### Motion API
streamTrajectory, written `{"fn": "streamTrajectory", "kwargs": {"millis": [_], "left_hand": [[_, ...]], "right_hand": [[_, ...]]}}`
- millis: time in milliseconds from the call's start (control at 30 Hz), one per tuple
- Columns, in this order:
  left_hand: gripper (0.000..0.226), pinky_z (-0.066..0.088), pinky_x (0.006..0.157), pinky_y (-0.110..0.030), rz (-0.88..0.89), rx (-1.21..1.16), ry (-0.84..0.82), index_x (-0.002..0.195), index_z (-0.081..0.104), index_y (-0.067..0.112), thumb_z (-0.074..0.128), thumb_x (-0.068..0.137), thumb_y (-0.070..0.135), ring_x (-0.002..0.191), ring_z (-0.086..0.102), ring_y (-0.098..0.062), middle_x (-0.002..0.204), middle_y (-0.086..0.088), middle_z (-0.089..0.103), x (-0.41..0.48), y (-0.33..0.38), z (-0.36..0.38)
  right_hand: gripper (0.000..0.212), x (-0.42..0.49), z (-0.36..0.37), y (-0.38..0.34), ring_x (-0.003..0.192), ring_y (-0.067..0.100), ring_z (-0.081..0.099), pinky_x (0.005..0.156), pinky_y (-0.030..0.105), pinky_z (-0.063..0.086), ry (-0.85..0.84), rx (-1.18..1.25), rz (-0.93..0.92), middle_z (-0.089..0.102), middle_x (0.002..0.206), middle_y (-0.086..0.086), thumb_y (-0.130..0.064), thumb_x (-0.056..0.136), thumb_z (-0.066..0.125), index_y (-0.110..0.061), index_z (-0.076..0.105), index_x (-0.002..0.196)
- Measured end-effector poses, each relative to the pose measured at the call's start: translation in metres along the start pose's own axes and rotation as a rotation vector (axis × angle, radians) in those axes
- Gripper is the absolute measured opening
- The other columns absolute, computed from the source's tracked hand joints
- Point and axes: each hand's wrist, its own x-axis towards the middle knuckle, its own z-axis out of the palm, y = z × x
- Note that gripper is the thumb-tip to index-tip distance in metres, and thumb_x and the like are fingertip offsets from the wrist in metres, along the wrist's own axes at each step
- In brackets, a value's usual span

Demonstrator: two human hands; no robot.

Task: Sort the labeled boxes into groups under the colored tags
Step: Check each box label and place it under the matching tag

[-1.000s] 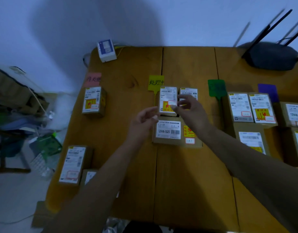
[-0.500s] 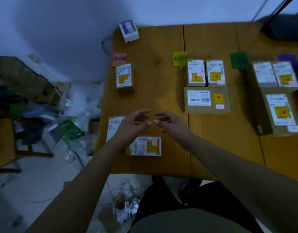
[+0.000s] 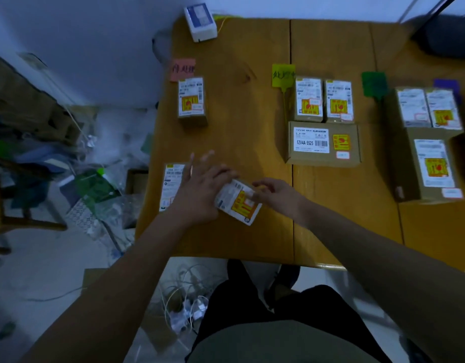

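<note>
The box (image 3: pixel 236 205) lies askew, well nearer the person than the pink tag (image 3: pixel 183 69). The right hand (image 3: pixel 274 196) pinches its right edge, and the left hand (image 3: pixel 200 192) rests spread on its left end. That light pinch may slip, and a misread label would put the box in the wrong group.

Dim, bluish, soft motion blur

Premises: informal home stockroom. Evidence: wooden table (image 3: pixel 239 106) bearing labelled boxes (image 3: pixel 323 144), router (image 3: pixel 449 40) at far corner, loose cables (image 3: pixel 179 292) and bagged clutter (image 3: pixel 95 189) on floor (image 3: pixel 42 271).
</note>
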Motion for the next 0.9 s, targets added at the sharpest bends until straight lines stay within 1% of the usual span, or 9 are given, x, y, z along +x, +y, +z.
{"fn": "streamTrajectory", "kwargs": {"millis": [100, 167, 200, 233, 300, 333, 400, 600, 900], "left_hand": [[0.069, 0.017, 0.123, -0.057, -0.075, -0.123, 0.308, 0.151, 0.049, 0.033, 0.059, 0.084, 0.047, 0.156, 0.021, -0.033, 0.158, 0.005, 0.044, 0.021, 0.0, -0.043], [0.06, 0.037, 0.116, -0.035, -0.32, -0.575, 0.494, 0.151, 0.05, 0.027, 0.066, 0.093, 0.029, 0.144, 0.044, -0.025, 0.153, -0.002, 0.05, 0.036, 0.004, -0.071], [0.053, 0.044, 0.107, -0.025, -0.452, -0.892, 0.509, 0.148, 0.053, 0.025, 0.064, 0.096, 0.024, 0.134, 0.054, -0.021, 0.148, -0.004, 0.055, 0.042, 0.008, -0.083], [0.043, 0.05, 0.1, -0.024, -0.531, -1.165, 0.456, 0.142, 0.058, 0.025, 0.06, 0.1, 0.027, 0.123, 0.063, -0.02, 0.141, -0.004, 0.062, 0.044, 0.011, -0.094], [0.034, 0.058, 0.093, -0.041, -0.542, -1.425, 0.286, 0.123, 0.072, 0.027, 0.052, 0.102, 0.046, 0.107, 0.074, -0.026, 0.121, -0.004, 0.076, 0.045, 0.016, -0.106], [0.039, 0.059, 0.09, -0.046, -0.516, -1.482, 0.26, 0.117, 0.075, 0.025, 0.05, 0.102, 0.051, 0.103, 0.076, -0.028, 0.115, -0.005, 0.078, 0.043, 0.017, -0.109], [0.045, 0.058, 0.092, -0.05, -0.473, -1.573, 0.279, 0.121, 0.074, 0.02, 0.049, 0.103, 0.052, 0.106, 0.076, -0.031, 0.117, -0.009, 0.078, 0.041, 0.019, -0.114], [0.047, 0.055, 0.101, -0.056, -0.482, -1.583, 0.326, 0.129, 0.069, 0.015, 0.044, 0.107, 0.048, 0.11, 0.074, -0.032, 0.119, -0.011, 0.077, 0.046, 0.021, -0.12], [0.048, 0.054, 0.102, -0.056, -0.513, -1.637, 0.274, 0.126, 0.07, 0.015, 0.044, 0.106, 0.05, 0.11, 0.074, -0.032, 0.119, -0.012, 0.077, 0.047, 0.027, -0.111]], "right_hand": [[0.052, -0.007, -0.014, -0.026, 0.112, 0.029, 0.074, 0.093, 0.039, 0.062, -0.049, 0.311, -0.044, 0.079, 0.119, 0.008, -0.043, 0.087, 0.082, -0.012, 0.072, 0.128], [0.042, -0.015, -0.018, -0.048, 0.104, 0.026, 0.076, 0.085, 0.032, 0.062, -0.081, 0.508, -0.093, 0.08, 0.114, 0.009, -0.036, 0.087, 0.084, -0.01, 0.076, 0.119], [0.043, -0.018, -0.018, -0.058, 0.104, 0.027, 0.077, 0.086, 0.032, 0.062, -0.087, 0.589, -0.12, 0.08, 0.115, 0.01, -0.032, 0.085, 0.085, -0.009, 0.074, 0.121], [0.046, -0.022, -0.019, -0.068, 0.107, 0.028, 0.078, 0.088, 0.034, 0.063, -0.087, 0.653, -0.151, 0.08, 0.116, 0.011, -0.028, 0.085, 0.085, -0.007, 0.071, 0.124], [0.049, -0.028, -0.02, -0.085, 0.113, 0.033, 0.076, 0.094, 0.039, 0.063, -0.091, 0.731, -0.212, 0.079, 0.12, 0.015, -0.022, 0.087, 0.084, -0.005, 0.065, 0.129], [0.05, -0.033, -0.021, -0.093, 0.115, 0.036, 0.075, 0.096, 0.041, 0.063, -0.094, 0.751, -0.236, 0.078, 0.121, 0.017, -0.02, 0.088, 0.083, -0.004, 0.063, 0.131], [0.047, -0.041, -0.024, -0.103, 0.118, 0.041, 0.072, 0.097, 0.044, 0.063, -0.087, 0.766, -0.265, 0.076, 0.124, 0.021, -0.019, 0.091, 0.081, -0.003, 0.062, 0.131], [0.045, -0.05, -0.028, -0.108, 0.124, 0.041, 0.069, 0.1, 0.052, 0.06, -0.059, 0.737, -0.281, 0.072, 0.13, 0.02, -0.031, 0.099, 0.071, -0.008, 0.064, 0.137], [0.044, -0.042, -0.031, -0.095, 0.112, 0.036, 0.075, 0.093, 0.046, 0.063, -0.053, 0.714, -0.275, 0.077, 0.121, 0.016, -0.037, 0.095, 0.075, -0.012, 0.07, 0.131]]}}
